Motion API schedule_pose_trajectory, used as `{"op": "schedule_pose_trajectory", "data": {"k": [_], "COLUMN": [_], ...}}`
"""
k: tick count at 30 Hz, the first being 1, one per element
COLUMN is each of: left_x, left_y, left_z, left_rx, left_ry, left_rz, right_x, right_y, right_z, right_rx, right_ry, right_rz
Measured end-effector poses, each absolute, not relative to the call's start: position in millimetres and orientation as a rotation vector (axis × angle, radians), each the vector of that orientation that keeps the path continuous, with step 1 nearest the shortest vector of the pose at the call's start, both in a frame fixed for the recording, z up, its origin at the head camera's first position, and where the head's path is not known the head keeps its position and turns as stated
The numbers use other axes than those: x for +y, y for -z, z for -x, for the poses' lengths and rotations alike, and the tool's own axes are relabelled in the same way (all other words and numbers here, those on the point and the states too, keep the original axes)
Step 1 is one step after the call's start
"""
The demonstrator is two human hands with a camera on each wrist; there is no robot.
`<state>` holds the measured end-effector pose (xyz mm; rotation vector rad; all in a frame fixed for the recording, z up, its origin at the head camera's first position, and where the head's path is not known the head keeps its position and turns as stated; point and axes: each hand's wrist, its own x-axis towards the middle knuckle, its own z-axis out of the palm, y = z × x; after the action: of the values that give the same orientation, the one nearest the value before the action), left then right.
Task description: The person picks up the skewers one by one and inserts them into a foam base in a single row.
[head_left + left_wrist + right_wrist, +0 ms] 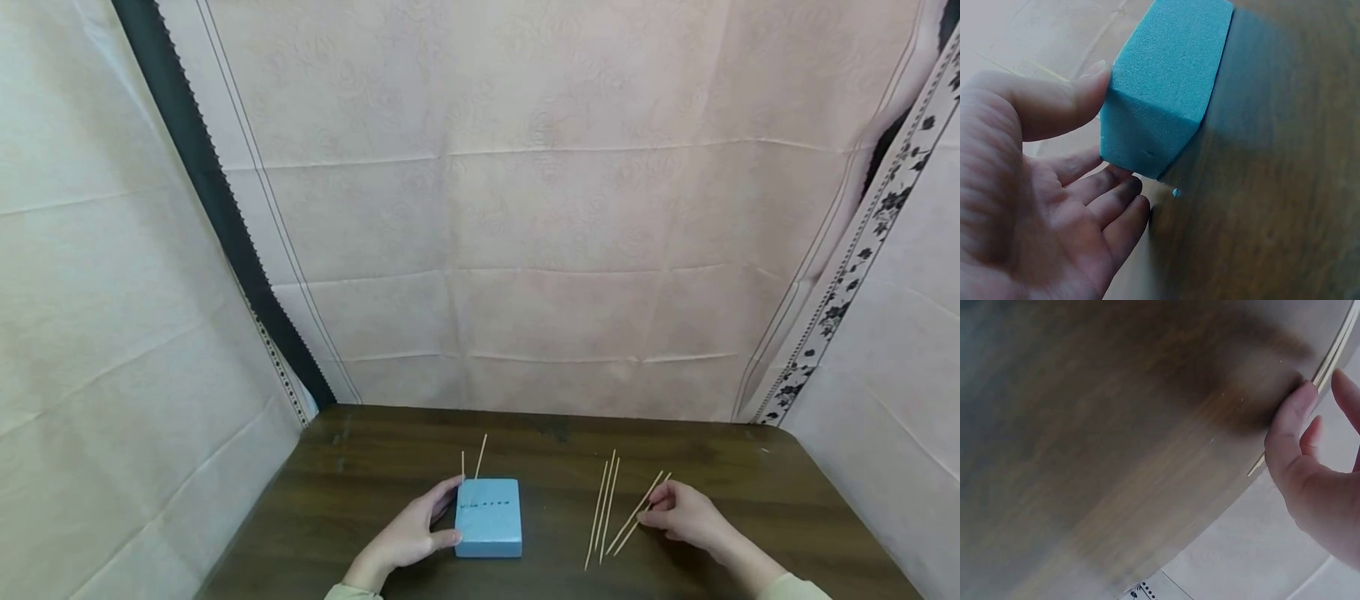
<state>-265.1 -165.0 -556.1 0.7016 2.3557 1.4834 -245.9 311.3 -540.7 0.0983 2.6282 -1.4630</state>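
My left hand (408,532) grips a light blue foam block (487,521) by its left side, the thumb near the front corner and the fingers at the back. Dark writing runs across the block's top. Past its far edge show two thin wooden sticks (481,456). In the left wrist view the thumb presses the foam block (1169,62). Farther right, my right hand (686,518) has thumb and fingertips around one of two slanted wooden sticks (630,521). The right wrist view has the sticks (1335,353) between thumb and forefinger.
Three more sticks (602,508) lie side by side on the dark wooden table (555,442), between block and right hand. A blue crumb (1176,192) is on the table near the block. Pale cloth (525,250) hangs behind the table and along both sides.
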Motion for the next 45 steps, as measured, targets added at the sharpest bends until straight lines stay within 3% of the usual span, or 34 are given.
{"op": "schedule_pose_trajectory", "data": {"k": [45], "left_x": [-163.2], "left_y": [558.4], "left_z": [266.4], "left_rx": [2.359], "left_ry": [-1.460], "left_rz": [-0.670], "right_x": [324.7], "right_y": [539.8], "right_z": [219.9], "right_rx": [2.809], "right_ry": [1.363], "right_rz": [-0.162]}}
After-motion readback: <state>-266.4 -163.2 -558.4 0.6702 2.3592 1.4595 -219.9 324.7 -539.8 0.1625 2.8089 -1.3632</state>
